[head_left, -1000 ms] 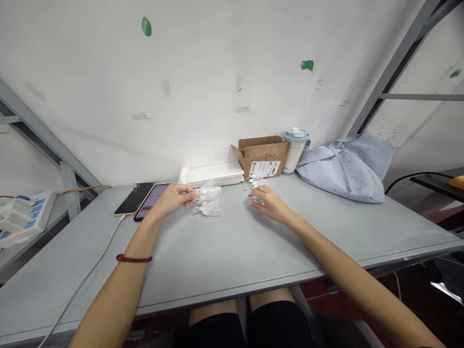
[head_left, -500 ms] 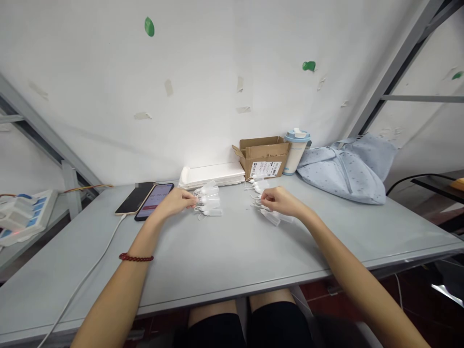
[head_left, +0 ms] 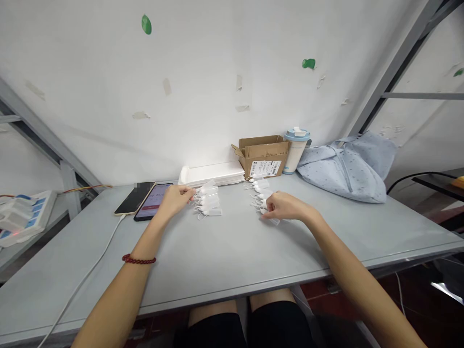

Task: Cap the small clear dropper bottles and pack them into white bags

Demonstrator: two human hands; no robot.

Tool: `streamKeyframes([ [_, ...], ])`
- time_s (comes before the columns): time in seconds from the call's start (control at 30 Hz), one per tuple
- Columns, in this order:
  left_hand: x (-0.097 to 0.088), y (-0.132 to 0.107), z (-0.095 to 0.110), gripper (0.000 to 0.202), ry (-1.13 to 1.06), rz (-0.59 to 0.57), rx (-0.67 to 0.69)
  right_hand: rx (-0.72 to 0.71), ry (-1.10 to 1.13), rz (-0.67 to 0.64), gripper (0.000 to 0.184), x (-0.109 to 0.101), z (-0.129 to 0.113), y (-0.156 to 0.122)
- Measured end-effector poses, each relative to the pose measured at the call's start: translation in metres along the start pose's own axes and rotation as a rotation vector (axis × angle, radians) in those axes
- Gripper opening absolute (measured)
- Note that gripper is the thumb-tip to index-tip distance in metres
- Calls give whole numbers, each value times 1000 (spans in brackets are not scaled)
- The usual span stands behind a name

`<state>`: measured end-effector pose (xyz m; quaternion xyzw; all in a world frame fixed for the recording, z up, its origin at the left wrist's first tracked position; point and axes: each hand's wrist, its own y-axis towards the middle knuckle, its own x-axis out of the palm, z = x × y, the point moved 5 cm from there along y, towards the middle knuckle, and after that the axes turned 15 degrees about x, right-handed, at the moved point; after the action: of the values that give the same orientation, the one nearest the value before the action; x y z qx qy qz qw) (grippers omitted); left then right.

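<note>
Two groups of small, translucent white plastic pieces with white tips and thin string loops lie on the grey table. My left hand point(head_left: 178, 199) is at the left group point(head_left: 210, 199), its thumb and fingers pinched by the string ends of the upper pieces. What sits in that pinch is too small to make out. Over the lower end of the right group point(head_left: 260, 184) is my right hand point(head_left: 288, 206), palm down with fingers closed together. Its fingertips touch the lowest piece point(head_left: 276, 222), partly hiding it; whether they grip it is hidden.
Behind the pieces lie a white flat stack point(head_left: 213, 173), an open cardboard box point(head_left: 264, 157) and a blue-lidded cup point(head_left: 295, 152). A light blue cloth bag point(head_left: 340, 174) rests at right. Two phones point(head_left: 132, 199) and a white cable point(head_left: 96, 266) are at left.
My left hand has moved slightly up along the left group. My right hand has shifted a little right and down, its fingertips now lower on the right group.
</note>
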<state>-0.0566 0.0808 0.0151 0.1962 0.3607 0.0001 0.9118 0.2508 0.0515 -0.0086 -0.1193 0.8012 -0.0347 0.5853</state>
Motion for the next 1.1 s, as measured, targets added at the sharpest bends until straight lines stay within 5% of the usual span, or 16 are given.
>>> streamKeyframes([
  [0.13, 5, -1, 6, 26, -4, 40, 41, 62, -62, 79, 29, -3, 2, 0],
  [0.27, 10, -3, 10, 25, -31, 57, 65, 88, -90, 25, 36, 0, 0, -1],
  [0.5, 21, -10, 29, 29, -93, 39, 104, -21, 8, -21, 26, 4, -12, -4],
  [0.87, 65, -30, 58, 36, -321, -312, 120, -293, 374, -10, 18, 4, -39, -12],
  [1.1, 70, -34, 63, 43, -440, -373, 141, -414, 385, -67, 18, 15, -55, -19],
])
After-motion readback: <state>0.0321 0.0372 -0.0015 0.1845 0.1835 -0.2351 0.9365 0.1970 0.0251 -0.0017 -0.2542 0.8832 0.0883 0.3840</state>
